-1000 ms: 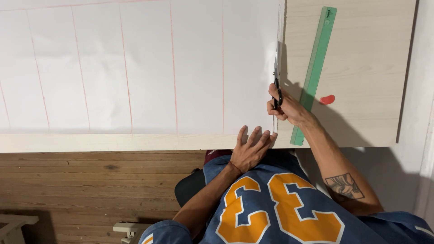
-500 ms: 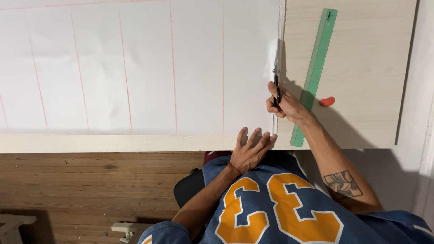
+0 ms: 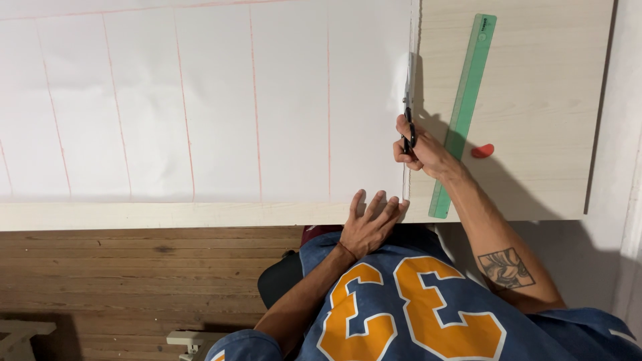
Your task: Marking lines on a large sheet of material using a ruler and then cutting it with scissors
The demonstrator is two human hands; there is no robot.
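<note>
2 bare hands are working at the lower right of a wide white paper sheet (image 3: 200,100), which is covering most of the upper left and centre of the frame and is lying flat on a pale wooden table (image 3: 535,80). Thin red lines are running down the sheet, splitting it into roughly 6 strips. The right hand (image 3: 422,150), right of centre in the frame, is gripping a pair of black-handled scissors (image 3: 408,113) with fingers curled tight through the handles; the blades are pointing toward the top of the frame along the sheet's right edge, and how far apart they are standing is too fine to tell. The left hand (image 3: 369,226), low in the centre, is lying flat with fingers spread wide, pressing on the sheet's bottom right corner near the table's front edge and holding nothing. A long green ruler (image 3: 466,100) is lying slanted on the bare wood just beside the right hand, running from the upper right down toward the table's front edge, its lower part passing behind the wrist. A small red object (image 3: 482,150) is sitting on the wood just right of the ruler. A blue shirt with orange numerals (image 3: 401,314) is filling the bottom of the frame, with brown plank flooring (image 3: 134,281) at the lower left.
</note>
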